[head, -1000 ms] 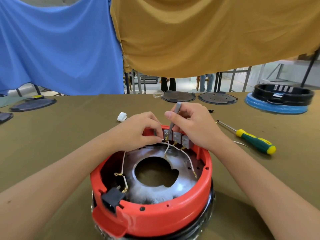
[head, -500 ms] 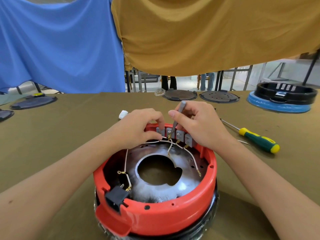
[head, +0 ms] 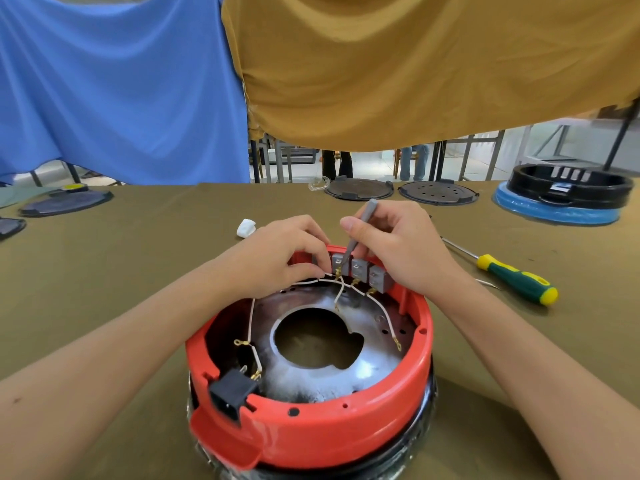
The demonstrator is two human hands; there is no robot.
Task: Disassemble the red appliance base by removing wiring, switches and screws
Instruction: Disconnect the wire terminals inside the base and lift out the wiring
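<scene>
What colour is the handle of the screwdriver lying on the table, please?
Dark green with yellow ends, in the head view.

red base (head: 346, 427), grey switches (head: 360, 268), white wires (head: 384, 311), olive table (head: 138, 258), seemingly green-and-yellow screwdriver (head: 516, 279).

Looks like a small repair or teardown workshop, not anybody's home. The long worktop (head: 104, 271) has an olive cloth over it, and a green and yellow screwdriver (head: 516, 278) lies on it. At the worktop's far edge sit loose round black plates (head: 438, 192) and a black ring on a blue base (head: 561, 199), so spare appliance parts are all over. Blue cloth (head: 114, 84) and mustard cloth (head: 415, 64) hang behind the worktop as makeshift dividers, with metal frame legs (head: 464, 157) showing under them.
</scene>
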